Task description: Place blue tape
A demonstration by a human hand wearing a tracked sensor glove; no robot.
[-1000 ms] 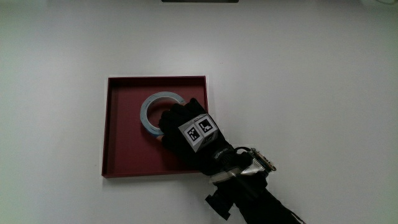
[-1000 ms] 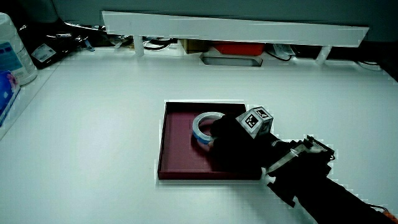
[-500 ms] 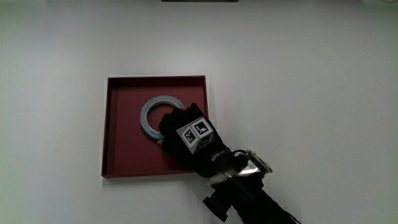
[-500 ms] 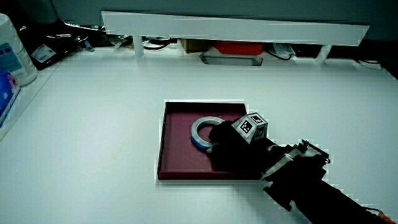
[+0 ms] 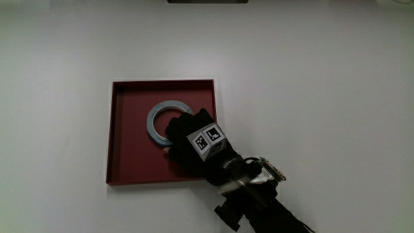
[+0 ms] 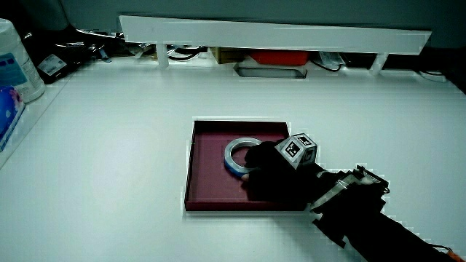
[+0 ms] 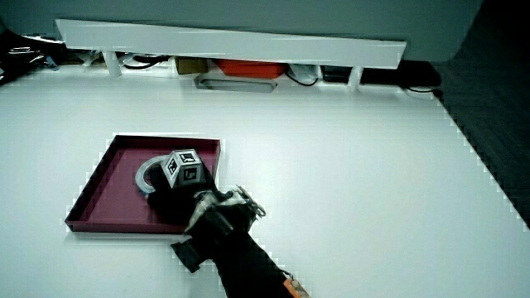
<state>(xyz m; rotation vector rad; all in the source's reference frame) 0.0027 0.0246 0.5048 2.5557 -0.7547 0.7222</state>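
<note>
The blue tape (image 5: pixel 155 120) is a pale blue ring lying flat inside the dark red square tray (image 5: pixel 129 162). The gloved hand (image 5: pixel 184 133) rests over the part of the ring nearest the person, its fingers curled on the ring's rim. The patterned cube (image 5: pixel 208 140) sits on the back of the hand, and the forearm runs off toward the person over the tray's corner. Both side views show the tape (image 6: pixel 234 151) (image 7: pixel 146 175) flat in the tray (image 6: pixel 207 182) (image 7: pixel 99 194) with the hand (image 6: pixel 266 171) (image 7: pixel 178 197) on it.
A low white partition (image 6: pixel 277 33) (image 7: pixel 232 37) runs along the table's edge farthest from the person, with a red item (image 6: pixel 280 57) and a grey tray under it. White and blue containers (image 6: pixel 14 65) stand at the table's edge in a side view.
The tape, tilted up on the hand's side a second ago, has come down flat on the tray floor. The hand has sunk slightly with it and stays on its rim.
</note>
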